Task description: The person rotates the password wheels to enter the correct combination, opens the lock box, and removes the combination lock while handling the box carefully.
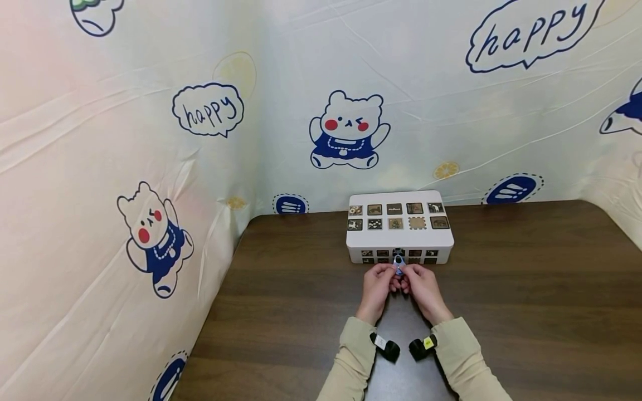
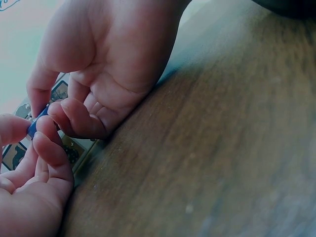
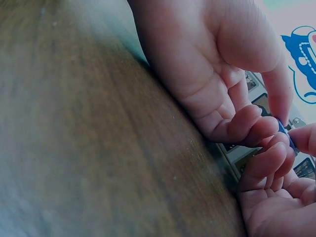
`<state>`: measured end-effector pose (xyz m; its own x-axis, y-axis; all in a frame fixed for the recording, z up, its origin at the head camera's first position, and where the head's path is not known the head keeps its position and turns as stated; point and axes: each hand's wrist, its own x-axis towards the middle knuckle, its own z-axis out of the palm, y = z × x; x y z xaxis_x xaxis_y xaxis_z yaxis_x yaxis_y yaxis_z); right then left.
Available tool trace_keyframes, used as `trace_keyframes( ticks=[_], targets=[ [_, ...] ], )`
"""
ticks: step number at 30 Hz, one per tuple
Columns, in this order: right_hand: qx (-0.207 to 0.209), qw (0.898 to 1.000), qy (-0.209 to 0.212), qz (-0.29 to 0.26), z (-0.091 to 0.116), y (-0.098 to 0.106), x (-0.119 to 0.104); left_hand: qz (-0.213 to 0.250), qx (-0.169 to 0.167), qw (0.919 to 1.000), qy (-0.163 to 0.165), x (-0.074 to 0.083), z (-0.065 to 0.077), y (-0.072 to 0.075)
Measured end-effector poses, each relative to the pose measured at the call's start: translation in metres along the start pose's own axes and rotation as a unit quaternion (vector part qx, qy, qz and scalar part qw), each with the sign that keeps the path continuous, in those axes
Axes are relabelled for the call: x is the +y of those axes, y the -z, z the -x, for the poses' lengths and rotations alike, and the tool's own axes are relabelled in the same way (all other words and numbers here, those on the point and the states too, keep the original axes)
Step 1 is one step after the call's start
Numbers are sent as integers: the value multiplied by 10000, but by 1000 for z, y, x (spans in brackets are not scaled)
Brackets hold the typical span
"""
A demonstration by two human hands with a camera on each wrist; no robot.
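Note:
A white box (image 1: 399, 239) with small square pictures on its lid and front stands against the back of the table in the head view. At the latch in the middle of its front is a small blue padlock (image 1: 398, 260). My left hand (image 1: 376, 287) pinches the padlock from the left, thumb and curled fingers on it. From the other side my right hand (image 1: 423, 288) pinches it too. In the left wrist view the blue padlock (image 2: 37, 123) shows between the fingertips of both hands. Fingers cover much of it in both wrist views.
The brown wooden table (image 1: 281, 312) extends to both sides of the hands. A pale cloth (image 1: 281, 72) printed with bears and the word happy hangs behind and at the sides. Black wrist cameras (image 1: 388, 350) sit at both cuffs.

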<state>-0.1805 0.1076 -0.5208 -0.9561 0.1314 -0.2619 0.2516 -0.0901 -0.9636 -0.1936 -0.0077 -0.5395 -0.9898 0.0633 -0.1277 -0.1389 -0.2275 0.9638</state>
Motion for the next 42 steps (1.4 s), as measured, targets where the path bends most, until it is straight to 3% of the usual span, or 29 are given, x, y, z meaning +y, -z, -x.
trace_keyframes(
  ticks=[10, 18, 27, 33, 42],
  targets=[
    [-15, 10000, -54, -74, 1, 0, -1, -34, 41, 10000, 82, 1, 0, 0],
    [-4, 9995, -103, -303, 1, -1, -1, -12, 9, 10000, -41, -2, -1, 0],
    [-15, 9964, -392, -757, 1, -1, -4, -65, 70, 10000, -18, -2, -2, 0],
    [-92, 9947, -333, -971, 1, 0, -4, -42, 27, 10000, -23, -2, -3, 0],
    [8, 9981, -273, -553, -2, 0, 1, 36, -30, 10000, -44, -1, -1, 0]
  ],
)
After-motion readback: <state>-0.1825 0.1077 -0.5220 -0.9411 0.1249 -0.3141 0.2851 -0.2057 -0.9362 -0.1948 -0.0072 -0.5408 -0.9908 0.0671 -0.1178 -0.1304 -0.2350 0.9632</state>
